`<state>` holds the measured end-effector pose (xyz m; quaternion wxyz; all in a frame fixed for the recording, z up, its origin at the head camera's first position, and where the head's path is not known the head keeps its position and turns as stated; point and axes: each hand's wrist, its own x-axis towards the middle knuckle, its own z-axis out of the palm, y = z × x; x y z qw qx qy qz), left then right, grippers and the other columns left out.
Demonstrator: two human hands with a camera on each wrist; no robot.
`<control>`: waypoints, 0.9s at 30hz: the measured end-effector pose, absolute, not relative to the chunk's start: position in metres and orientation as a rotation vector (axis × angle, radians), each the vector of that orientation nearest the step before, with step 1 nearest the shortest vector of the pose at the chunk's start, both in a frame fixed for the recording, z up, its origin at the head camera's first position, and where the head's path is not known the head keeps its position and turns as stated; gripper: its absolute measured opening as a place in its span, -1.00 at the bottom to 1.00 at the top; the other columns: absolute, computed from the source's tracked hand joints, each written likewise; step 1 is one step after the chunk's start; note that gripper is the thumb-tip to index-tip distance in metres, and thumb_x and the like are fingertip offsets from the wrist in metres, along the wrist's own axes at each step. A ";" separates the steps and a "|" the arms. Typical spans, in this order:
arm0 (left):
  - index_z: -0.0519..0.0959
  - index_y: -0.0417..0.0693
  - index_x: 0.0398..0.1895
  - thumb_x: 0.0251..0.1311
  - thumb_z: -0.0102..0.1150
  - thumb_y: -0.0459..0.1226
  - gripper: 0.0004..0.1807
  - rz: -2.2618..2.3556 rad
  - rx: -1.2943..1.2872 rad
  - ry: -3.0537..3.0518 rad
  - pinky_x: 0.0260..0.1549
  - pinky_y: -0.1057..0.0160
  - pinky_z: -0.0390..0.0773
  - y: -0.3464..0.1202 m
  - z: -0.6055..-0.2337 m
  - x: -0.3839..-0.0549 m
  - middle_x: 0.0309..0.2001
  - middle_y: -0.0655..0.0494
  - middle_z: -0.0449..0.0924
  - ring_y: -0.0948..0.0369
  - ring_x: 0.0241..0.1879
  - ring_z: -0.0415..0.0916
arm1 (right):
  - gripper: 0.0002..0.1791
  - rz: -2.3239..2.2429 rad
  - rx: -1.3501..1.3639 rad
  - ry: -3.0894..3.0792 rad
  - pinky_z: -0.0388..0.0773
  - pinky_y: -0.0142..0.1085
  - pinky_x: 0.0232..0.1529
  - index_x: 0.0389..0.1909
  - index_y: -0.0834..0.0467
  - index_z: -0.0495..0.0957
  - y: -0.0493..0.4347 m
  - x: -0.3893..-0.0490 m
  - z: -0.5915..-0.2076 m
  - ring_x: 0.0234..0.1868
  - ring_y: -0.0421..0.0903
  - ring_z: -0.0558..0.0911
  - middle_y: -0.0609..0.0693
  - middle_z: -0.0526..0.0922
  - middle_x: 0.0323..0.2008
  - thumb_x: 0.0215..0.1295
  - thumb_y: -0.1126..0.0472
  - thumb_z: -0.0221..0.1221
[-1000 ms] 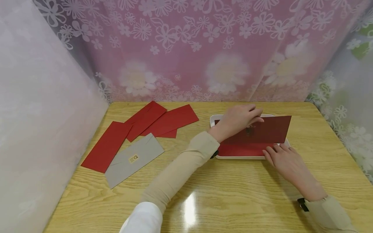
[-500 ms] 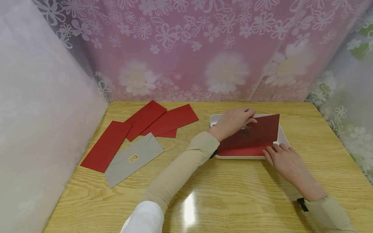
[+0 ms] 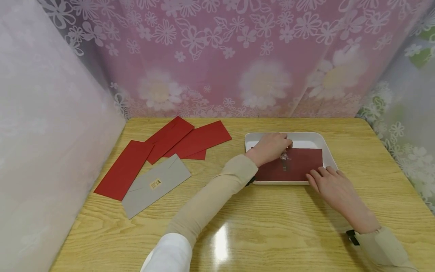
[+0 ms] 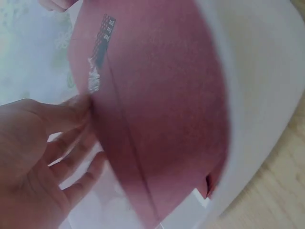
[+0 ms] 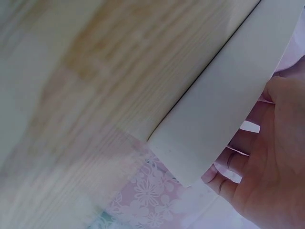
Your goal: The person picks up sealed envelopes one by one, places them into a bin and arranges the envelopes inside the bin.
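Observation:
A dark red envelope [image 3: 304, 164] with a printed flower and a dark text strip lies low in the white tray [image 3: 307, 139]. My left hand [image 3: 271, 147] pinches its far edge; in the left wrist view the thumb [image 4: 78, 109] is on the printed face and the other fingers are behind. The corner of another red envelope [image 4: 214, 182] peeks out underneath. At the tray's front right corner, my right hand [image 3: 334, 189] holds the rim, fingers over the inside and thumb at the outer wall, as the right wrist view shows.
To the left on the wooden table [image 3: 221, 211], several red envelopes [image 3: 124, 170] lie overlapping. A grey envelope [image 3: 163, 192] with a gold label rests in front of them. Floral curtains [image 3: 217, 75] close off the back and sides.
My left hand has lowered the dark red envelope from standing upright to lying nearly flat, shifting it left, over the red surface seen below it before. My right hand has stayed at the tray corner.

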<state>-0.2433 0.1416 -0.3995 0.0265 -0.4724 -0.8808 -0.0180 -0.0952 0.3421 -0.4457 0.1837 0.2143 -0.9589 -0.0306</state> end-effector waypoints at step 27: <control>0.63 0.09 -0.01 0.60 -0.14 -0.06 -0.68 -0.064 -1.152 -2.536 -0.10 0.32 0.56 0.085 -0.378 -0.231 -0.11 0.23 0.64 0.27 -0.11 0.59 | -0.40 -0.080 0.624 -2.676 0.46 0.03 -0.39 -0.31 0.20 0.54 0.344 -0.096 -0.448 -0.35 0.15 0.48 0.10 0.53 -0.41 0.66 -0.13 -0.28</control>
